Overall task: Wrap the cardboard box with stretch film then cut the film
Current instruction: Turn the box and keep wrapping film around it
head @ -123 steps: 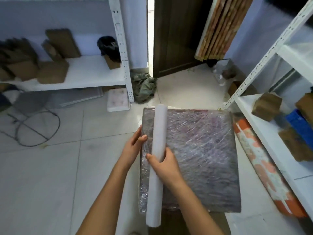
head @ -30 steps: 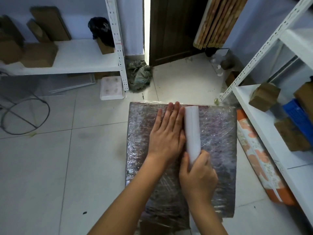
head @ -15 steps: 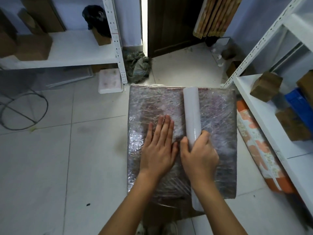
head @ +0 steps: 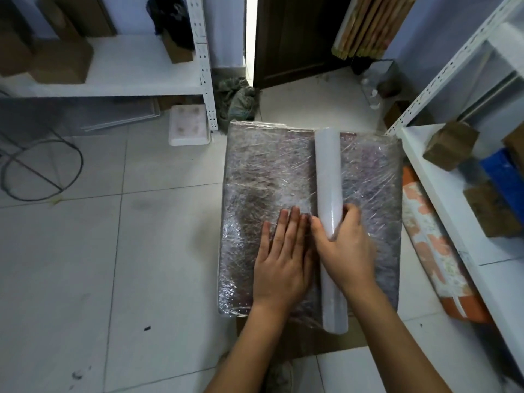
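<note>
Flat on the tiled floor (head: 85, 265), between two white shelving units: cardboard box (head: 269, 171), top face already covered in wrinkled, glinting stretch film. Across that face, lengthwise, right of centre: stretch film roll (head: 328, 177), white, far end at the box's far edge, near end jutting just past the near edge. Right hand (head: 344, 245) curled around the roll's middle, thumb on its left side, fingers over its right. Left hand (head: 283, 259) just beside it, spread flat, fingers straight, pressing the film against the box top. Right of the box, orange patterned package (head: 433, 251) under the right shelf (head: 453, 211). Brown blocks on both shelves. Dark door (head: 295, 38) ajar beyond.
</note>
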Demonstrator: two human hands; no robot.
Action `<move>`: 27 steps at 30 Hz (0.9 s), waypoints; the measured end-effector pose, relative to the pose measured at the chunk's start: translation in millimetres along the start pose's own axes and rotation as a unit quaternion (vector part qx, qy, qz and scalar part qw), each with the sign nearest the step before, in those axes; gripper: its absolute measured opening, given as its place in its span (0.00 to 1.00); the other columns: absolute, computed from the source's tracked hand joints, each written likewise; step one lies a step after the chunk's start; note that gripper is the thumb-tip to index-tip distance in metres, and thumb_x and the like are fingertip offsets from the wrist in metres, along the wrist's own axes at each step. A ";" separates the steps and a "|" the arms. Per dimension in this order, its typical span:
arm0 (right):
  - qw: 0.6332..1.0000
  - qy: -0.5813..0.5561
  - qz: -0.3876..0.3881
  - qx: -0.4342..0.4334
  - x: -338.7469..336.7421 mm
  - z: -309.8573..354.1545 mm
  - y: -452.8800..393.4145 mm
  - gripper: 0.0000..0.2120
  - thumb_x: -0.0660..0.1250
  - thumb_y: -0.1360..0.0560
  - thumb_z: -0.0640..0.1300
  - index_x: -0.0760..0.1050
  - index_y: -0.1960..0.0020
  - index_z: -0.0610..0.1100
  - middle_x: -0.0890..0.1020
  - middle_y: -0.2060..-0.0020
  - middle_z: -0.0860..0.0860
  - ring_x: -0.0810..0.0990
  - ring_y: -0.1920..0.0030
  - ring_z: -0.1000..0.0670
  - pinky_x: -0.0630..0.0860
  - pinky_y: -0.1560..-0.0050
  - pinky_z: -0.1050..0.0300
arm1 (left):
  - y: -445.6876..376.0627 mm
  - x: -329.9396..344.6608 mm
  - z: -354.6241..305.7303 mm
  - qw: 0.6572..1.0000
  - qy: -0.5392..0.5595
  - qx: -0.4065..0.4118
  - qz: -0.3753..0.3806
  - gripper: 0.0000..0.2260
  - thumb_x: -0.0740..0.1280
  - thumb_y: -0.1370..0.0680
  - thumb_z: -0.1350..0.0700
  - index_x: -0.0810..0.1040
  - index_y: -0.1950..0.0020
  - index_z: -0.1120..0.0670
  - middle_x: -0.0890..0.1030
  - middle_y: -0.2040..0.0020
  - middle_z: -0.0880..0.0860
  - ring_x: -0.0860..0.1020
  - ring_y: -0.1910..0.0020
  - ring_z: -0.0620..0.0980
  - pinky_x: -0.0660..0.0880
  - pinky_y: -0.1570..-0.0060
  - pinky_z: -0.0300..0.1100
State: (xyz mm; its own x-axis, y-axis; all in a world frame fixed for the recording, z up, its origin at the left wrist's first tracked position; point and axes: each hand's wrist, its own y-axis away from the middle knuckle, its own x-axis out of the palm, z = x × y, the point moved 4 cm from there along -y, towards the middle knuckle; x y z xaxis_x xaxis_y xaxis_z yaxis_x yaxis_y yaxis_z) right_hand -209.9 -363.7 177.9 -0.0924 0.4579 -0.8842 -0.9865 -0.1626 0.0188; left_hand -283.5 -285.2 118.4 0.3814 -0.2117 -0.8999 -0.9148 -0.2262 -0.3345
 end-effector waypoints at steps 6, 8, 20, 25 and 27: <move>0.999 -0.033 0.013 -0.030 -11.2 -4.0 12.2 0.19 0.69 0.29 0.53 0.66 0.47 0.45 0.72 0.53 0.48 0.77 0.53 0.44 0.76 0.56 0.47 | 3.2 -0.9 -1.2 1.000 0.006 -0.002 -0.012 0.23 0.53 0.19 0.51 0.62 0.26 0.59 0.62 0.25 0.56 0.58 0.25 0.53 0.52 0.27 0.53; 0.998 -0.049 0.022 -0.032 -14.3 -4.1 17.5 0.19 0.70 0.29 0.54 0.63 0.49 0.48 0.74 0.54 0.48 0.77 0.54 0.44 0.77 0.57 0.46 | 7.2 -1.5 -1.0 1.000 0.009 0.000 -0.011 0.23 0.53 0.19 0.51 0.62 0.26 0.59 0.62 0.25 0.56 0.58 0.25 0.53 0.52 0.26 0.53; 0.953 -0.259 0.086 0.132 -22.0 -10.8 23.4 0.27 0.74 0.31 0.47 0.60 0.41 0.49 0.70 0.55 0.56 0.72 0.59 0.58 0.66 0.67 0.71 | 7.3 -3.2 3.3 1.000 0.021 0.004 -0.003 0.24 0.53 0.20 0.51 0.63 0.26 0.59 0.61 0.25 0.56 0.57 0.25 0.53 0.50 0.26 0.52; 0.936 -0.293 0.122 0.150 -24.7 -17.1 22.8 0.23 0.73 0.31 0.51 0.72 0.41 0.42 0.78 0.51 0.44 0.80 0.53 0.48 0.76 0.61 0.61 | 4.0 -3.3 5.3 1.000 0.016 0.004 -0.006 0.25 0.55 0.21 0.51 0.62 0.26 0.59 0.60 0.25 0.56 0.58 0.25 0.53 0.51 0.26 0.52; 0.934 -0.295 0.139 0.147 -29.2 -17.9 20.5 0.23 0.73 0.31 0.51 0.71 0.41 0.44 0.79 0.50 0.44 0.82 0.54 0.47 0.77 0.63 0.62 | 4.0 -3.6 5.4 1.000 0.017 0.003 -0.008 0.25 0.55 0.21 0.50 0.61 0.26 0.59 0.61 0.25 0.56 0.58 0.25 0.53 0.51 0.27 0.52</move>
State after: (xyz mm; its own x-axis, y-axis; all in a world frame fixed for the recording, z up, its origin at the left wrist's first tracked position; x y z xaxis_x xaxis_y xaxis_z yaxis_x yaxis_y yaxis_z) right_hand -225.1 -396.1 195.7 -0.3240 0.8498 -0.4157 -0.8996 -0.1409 0.4133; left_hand -289.2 -280.2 118.8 0.3994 -0.2414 -0.8844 -0.9096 -0.2247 -0.3494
